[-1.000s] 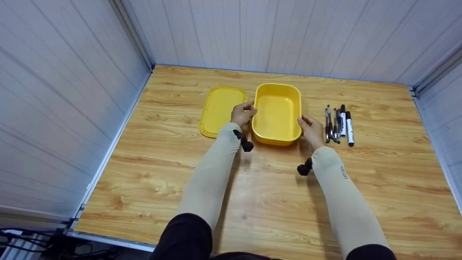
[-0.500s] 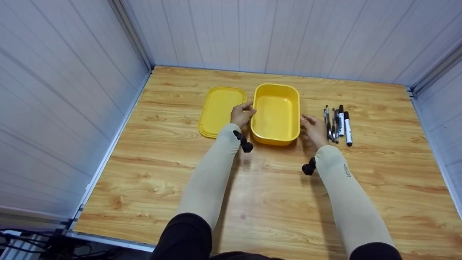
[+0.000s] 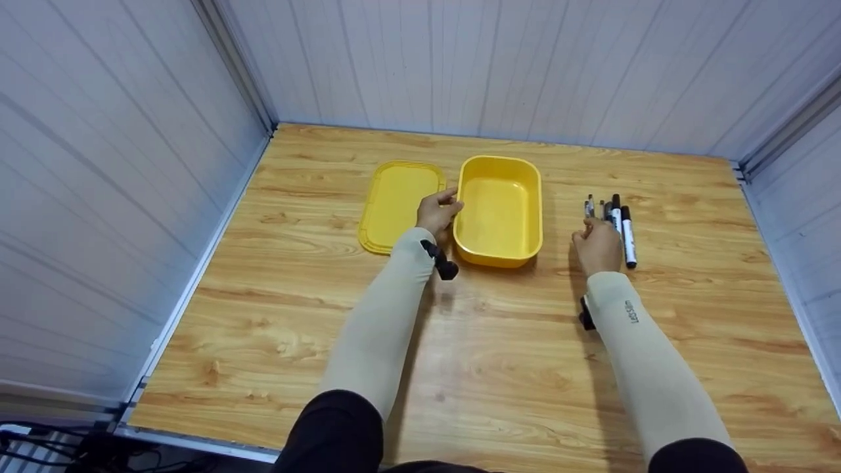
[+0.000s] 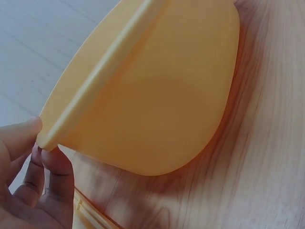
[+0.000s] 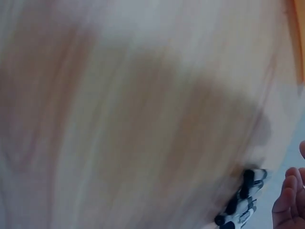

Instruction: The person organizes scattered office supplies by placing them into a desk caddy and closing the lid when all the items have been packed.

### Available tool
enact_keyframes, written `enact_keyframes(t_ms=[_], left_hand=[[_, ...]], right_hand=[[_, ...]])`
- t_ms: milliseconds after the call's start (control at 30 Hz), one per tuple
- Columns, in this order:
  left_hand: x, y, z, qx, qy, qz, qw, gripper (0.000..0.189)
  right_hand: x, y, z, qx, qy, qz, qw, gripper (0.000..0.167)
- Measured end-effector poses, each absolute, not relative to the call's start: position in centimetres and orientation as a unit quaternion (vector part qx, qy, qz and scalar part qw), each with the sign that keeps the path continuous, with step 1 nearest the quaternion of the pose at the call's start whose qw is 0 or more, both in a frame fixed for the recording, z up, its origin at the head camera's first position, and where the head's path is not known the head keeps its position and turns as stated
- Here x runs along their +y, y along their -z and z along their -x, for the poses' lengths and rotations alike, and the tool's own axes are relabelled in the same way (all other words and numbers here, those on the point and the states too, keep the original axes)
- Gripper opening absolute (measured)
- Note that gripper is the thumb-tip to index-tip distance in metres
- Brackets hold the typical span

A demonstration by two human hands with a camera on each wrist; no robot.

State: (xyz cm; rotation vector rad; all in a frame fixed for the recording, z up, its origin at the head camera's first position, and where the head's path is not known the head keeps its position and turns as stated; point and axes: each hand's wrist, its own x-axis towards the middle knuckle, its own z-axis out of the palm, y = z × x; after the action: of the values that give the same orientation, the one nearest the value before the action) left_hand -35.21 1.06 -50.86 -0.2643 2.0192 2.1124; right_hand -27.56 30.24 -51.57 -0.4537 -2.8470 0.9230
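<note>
A yellow rectangular box (image 3: 497,220) stands uncovered on the wooden table, with nothing inside it. My left hand (image 3: 436,212) pinches its left rim; in the left wrist view the thumb lies on one side of the rim (image 4: 97,71) and the fingers curl under it. My right hand (image 3: 599,247) is over the near ends of several pens (image 3: 590,208), fingers loosely bent and holding nothing. In the right wrist view this hand (image 5: 291,200) shows apart from the pens (image 5: 245,195). Two white markers with black caps (image 3: 629,240) lie beside the pens, partly hidden by the hand.
A flat yellow lid (image 3: 399,203) lies just left of the box, partly behind the left hand. White panel walls (image 3: 420,66) stand at the back and both sides of the table (image 3: 499,368). Black cables (image 3: 46,440) show past the near left corner.
My right hand has let go of the box's right side and moved right, over the pens. The left hand keeps its hold on the rim. The view has shifted slightly.
</note>
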Motion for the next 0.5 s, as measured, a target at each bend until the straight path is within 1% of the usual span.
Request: enact_keyframes(t_ms=[233,500], left_hand=[[0.9,50.8,35.1,0.717,-0.684,0.082,0.105,0.042],[1.0,51.0,35.3,0.717,-0.686,0.078,0.094,0.042]], right_hand=[[30.9,52.4,27.5,-0.947,-0.272,0.158,0.055,0.039],[31.3,53.2,27.6,-0.950,-0.263,0.152,0.070,0.037]])
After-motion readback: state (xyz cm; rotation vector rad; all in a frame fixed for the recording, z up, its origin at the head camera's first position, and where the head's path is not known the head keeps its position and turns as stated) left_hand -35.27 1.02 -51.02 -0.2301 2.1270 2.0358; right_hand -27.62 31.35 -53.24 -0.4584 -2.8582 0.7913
